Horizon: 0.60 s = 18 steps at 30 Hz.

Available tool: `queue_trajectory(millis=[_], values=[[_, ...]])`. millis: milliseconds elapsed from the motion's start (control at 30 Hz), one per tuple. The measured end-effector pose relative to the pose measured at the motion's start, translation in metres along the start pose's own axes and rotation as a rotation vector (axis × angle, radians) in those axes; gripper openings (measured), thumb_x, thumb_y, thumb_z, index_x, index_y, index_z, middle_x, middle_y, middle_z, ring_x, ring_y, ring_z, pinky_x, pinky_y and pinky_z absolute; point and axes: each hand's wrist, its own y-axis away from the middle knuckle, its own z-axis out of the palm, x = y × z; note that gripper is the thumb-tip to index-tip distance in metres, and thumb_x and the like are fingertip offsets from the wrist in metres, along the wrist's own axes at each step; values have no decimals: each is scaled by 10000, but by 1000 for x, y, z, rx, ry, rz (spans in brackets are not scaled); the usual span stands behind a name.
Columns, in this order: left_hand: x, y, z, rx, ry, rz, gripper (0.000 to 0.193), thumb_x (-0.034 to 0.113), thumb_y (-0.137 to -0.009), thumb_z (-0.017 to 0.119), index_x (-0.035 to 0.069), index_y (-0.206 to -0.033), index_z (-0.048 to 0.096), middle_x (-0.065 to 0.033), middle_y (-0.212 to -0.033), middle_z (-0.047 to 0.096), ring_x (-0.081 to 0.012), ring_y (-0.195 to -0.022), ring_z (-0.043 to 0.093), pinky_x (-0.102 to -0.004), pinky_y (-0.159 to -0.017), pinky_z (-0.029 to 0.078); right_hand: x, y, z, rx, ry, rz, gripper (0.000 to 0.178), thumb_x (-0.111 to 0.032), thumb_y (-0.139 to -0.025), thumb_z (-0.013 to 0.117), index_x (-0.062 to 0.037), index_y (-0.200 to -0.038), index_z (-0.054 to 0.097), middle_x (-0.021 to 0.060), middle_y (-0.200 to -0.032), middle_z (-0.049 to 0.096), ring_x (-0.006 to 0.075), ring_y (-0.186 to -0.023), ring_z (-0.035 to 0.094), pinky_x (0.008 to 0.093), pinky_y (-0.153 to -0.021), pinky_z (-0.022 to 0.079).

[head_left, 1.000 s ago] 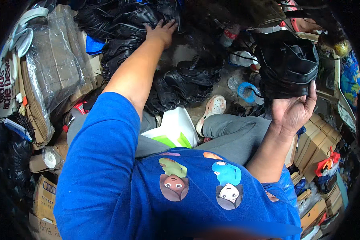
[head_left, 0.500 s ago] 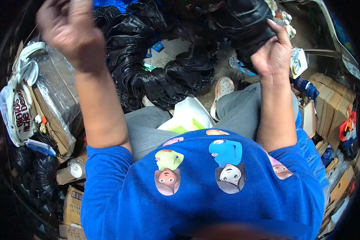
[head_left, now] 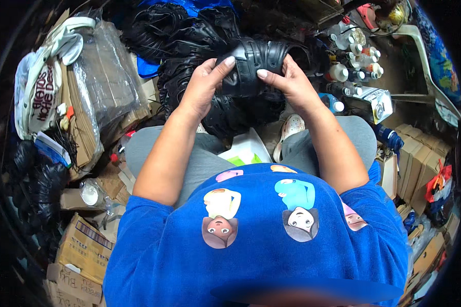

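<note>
A shiny black shoe upper is held out in front of me between both hands. My left hand grips its left end, thumb lying on top. My right hand is closed on the right end, its thumb pressed on the near side and the fingers mostly hidden behind. Beneath and beyond it lies a heap of similar black uppers, some nested in curved rows. Part of that heap is covered by the piece I hold.
Several small bottles stand at the far right, near a pale chair frame. Plastic-wrapped cardboard and a white bag are on the left. Cartons sit at lower left, folded cardboard at right.
My left hand has come down and right from the upper left to grip the shoe upper. My right hand has moved left and slightly down with it. The view has shifted.
</note>
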Motion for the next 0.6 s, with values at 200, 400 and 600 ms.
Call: queue_trajectory(millis=[200,400,600], values=[[0,-7,-11,-116,-18,68,451,421,-811,579,14,-1003,600,-37,-869,634,-110,-785,572,-244,-759,425,18,-13,-8,-1,-140,190,378,-218,-816,620,38,-1071,509,95,-988,607,164,-901,581,299,-839,444],[-10,-4,-16,-80,-214,-27,421,292,-774,653,-15,-1047,559,-63,-961,621,-123,-899,563,-247,-841,406,27,-13,-3,137,-137,475,462,-317,-808,627,92,-992,520,162,-893,624,207,-759,627,320,-702,504],[-18,-9,-17,-76,5,-85,318,222,-792,635,-15,-997,583,-64,-909,634,-127,-835,589,-246,-783,444,30,-13,-4,188,-116,492,529,-386,-797,624,95,-982,504,177,-887,615,225,-759,625,339,-695,504]])
